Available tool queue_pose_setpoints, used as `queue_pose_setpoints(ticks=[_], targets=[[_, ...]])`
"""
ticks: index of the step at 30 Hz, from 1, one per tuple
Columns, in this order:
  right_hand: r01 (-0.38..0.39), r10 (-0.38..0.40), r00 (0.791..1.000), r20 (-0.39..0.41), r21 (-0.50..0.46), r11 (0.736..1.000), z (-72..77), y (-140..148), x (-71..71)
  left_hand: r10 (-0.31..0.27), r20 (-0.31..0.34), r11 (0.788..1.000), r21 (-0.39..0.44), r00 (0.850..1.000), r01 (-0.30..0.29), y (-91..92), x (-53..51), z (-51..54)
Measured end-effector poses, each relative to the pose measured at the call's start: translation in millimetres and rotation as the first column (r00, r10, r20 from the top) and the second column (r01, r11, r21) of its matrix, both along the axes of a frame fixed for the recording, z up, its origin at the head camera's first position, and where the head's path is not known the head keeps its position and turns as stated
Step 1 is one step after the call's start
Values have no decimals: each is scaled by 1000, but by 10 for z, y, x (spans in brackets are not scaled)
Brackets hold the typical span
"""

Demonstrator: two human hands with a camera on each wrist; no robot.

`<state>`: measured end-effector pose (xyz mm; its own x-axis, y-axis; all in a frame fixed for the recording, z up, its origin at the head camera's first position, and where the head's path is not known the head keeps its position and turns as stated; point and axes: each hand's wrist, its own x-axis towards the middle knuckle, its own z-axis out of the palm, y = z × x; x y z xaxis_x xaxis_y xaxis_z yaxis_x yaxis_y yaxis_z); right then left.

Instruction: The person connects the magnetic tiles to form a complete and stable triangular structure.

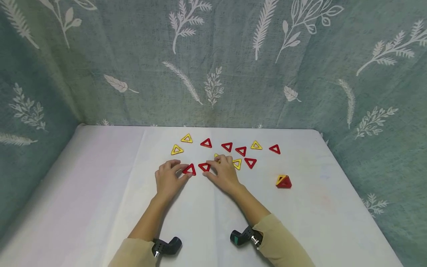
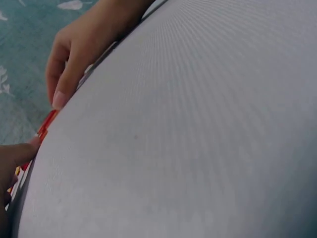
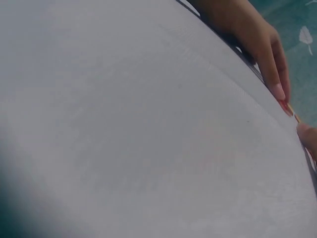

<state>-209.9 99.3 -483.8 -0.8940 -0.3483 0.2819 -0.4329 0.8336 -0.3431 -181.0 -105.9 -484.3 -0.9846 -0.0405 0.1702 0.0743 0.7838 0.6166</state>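
Two red triangular frames are held close together but apart over the middle of the white table (image 1: pixel 193 230). The left-hand frame (image 1: pixel 194 169) is pinched between the thumb and fingers of the left hand (image 1: pixel 169 178); the right-hand frame (image 1: pixel 201 167) is likewise gripped by the thumb and fingers of the right hand (image 1: pixel 224 173). One yellow frame (image 1: pixel 240 164) is seen just beside the right hand, and another is partly hidden behind its knuckles. Beyond the hands, more red and yellow triangles (image 1: pixel 178 152) are scattered. To the right, a compact red-and-yellow piece (image 1: pixel 285 183) is set well apart. Leafy green fabric (image 1: pixel 233 85) is hung behind.
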Motion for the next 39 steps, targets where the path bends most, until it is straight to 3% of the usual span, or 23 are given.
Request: queue_pose_setpoints(ticks=[5, 11, 27, 39], targets=[[23, -18, 999, 49, -99, 995, -15, 13, 30, -39, -10, 999, -30, 999, 39, 47, -7, -14], [80, -66, 993, 95, -151, 985, -41, 13, 98, -57, -22, 998, -35, 998, 56, 101, 39, -31], [107, -99, 993, 57, -162, 981, -4, -13, 295, -102, -40, 995, 5, 994, 102, 166, 119, -27], [134, -127, 991, 45, -209, 969, -42, 42, 345, -174, -52, 985, 1, 983, 174, 196, 172, -44]])
